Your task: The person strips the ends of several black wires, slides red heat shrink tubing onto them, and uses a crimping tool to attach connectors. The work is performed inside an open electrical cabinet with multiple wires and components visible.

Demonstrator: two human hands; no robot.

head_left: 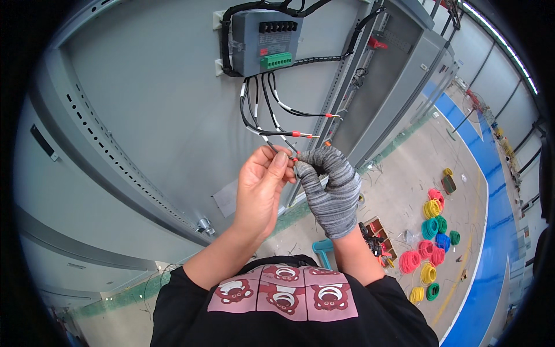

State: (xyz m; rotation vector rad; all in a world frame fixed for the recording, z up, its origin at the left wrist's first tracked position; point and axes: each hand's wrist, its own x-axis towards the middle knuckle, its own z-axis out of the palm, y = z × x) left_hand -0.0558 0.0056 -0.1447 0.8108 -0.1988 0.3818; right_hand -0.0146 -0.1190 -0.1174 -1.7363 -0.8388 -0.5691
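Your bare left hand has thumb and fingers pinched on a black wire, and your gloved right hand meets it at the tip, seemingly gripping around the red sleeve. So hands together, wire end right between them, below the grey box with the green connector. Can't tell if the bare metal's fully seated, fingers are in the way. I'd hold the wire close behind the sleeve so it can't bend, and let the glove do the fiddly straightening. Don't yank, since the wire hangs from that box. Watch the other red tips just above too, easy to snag with a knuckle.
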